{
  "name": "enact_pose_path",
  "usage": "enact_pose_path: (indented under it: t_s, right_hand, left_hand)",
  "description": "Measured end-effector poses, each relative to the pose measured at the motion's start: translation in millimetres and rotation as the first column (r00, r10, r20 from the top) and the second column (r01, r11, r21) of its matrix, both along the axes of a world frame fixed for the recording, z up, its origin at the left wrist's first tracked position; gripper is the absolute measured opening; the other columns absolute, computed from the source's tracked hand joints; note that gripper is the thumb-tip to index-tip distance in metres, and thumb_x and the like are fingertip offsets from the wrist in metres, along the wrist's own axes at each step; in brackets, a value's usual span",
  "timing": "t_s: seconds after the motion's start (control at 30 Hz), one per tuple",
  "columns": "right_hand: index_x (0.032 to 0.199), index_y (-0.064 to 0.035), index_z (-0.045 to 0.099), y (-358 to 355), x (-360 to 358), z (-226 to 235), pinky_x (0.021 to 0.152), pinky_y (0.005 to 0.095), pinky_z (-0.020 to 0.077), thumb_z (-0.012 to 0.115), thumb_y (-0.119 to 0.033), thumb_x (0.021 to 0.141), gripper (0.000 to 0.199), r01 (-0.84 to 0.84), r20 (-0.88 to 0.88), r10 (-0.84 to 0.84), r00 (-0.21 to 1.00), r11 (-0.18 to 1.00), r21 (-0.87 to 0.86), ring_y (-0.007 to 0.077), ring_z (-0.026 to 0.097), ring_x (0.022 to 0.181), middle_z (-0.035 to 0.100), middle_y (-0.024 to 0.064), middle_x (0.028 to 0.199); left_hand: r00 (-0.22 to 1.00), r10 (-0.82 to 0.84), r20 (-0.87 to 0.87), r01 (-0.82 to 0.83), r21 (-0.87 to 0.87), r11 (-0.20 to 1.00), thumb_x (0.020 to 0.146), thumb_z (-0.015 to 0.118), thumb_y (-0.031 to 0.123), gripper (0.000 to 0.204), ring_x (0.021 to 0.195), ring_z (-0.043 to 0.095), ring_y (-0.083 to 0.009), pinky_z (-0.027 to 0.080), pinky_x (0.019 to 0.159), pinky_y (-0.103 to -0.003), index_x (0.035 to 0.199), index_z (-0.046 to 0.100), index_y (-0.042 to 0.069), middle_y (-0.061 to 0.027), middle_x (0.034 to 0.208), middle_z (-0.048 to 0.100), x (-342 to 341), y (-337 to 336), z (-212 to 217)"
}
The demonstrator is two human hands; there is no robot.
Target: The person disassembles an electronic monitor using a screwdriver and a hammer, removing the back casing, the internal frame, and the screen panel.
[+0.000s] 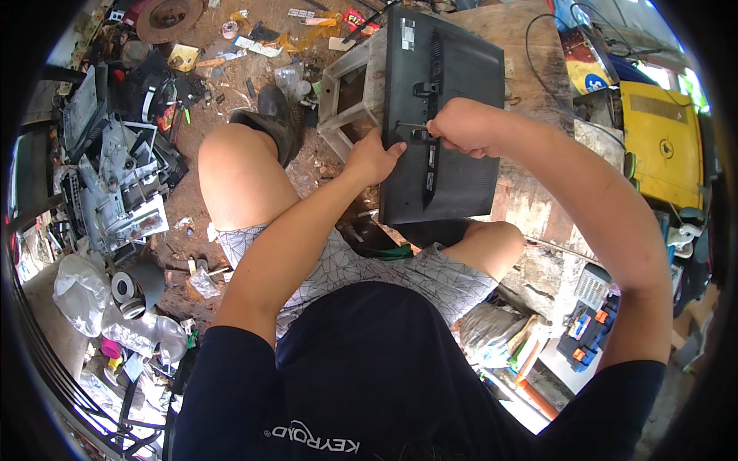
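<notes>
We clamp our left hand (pixel 374 157) on the edge of the black monitor (pixel 467 77), our right hand (pixel 467 128) closed around a slim tool (pixel 413 124) (shaft pointing left).

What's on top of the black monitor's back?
The left hand on the monitor's left edge, and the right hand with a thin metal tool. That hand covers the tool's other end and whatever lies beneath.
</notes>
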State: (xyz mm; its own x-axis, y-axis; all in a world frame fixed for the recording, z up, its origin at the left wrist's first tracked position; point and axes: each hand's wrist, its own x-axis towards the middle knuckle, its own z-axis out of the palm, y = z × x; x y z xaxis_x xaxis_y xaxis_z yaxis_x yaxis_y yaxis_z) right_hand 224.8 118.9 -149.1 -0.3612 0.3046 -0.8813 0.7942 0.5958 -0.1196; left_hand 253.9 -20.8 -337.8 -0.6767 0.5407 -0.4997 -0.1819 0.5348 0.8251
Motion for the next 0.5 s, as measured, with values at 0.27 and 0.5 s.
enact_pose_path:
  t_s: [0.27, 0.5]
  right_hand:
    - [0.082, 0.0076, 0.068, -0.2, 1.1, -15.8, 0.054, 0.0437, 0.052, 0.054, -0.013, 0.084, 0.025, -0.558, 0.024, 0.563, 0.826, 0.813, 0.168, 0.0315, 0.065, 0.063, 0.063, 0.0178, 0.07]
    - [0.093, -0.0003, 0.074, -24.1, -4.1, 2.6, 0.075, 0.0427, 0.0566, 0.058, -0.007, 0.082, 0.02, -0.774, 0.132, 0.788, 0.602, 0.535, 0.338, 0.0329, 0.071, 0.089, 0.071, 0.0185, 0.098]
  left_hand:
    - [0.999, 0.0, 0.044, -0.002, 0.037, 0.999, 0.092, 0.065, 0.04, 0.063, 0.119, 0.06, -0.0412, 0.046, 0.101, -0.044, 0.132, 0.05, -0.006, -0.028, 0.124, 0.063, 0.9, -0.3, -1.7]
    - [1.0, 0.027, -0.008, -0.026, 0.081, 0.996, 0.092, 0.065, 0.04, 0.062, 0.118, 0.06, -0.0413, 0.046, 0.101, -0.045, 0.13, 0.051, -0.006, -0.0282, 0.122, 0.064, 3.6, -1.2, -4.5]
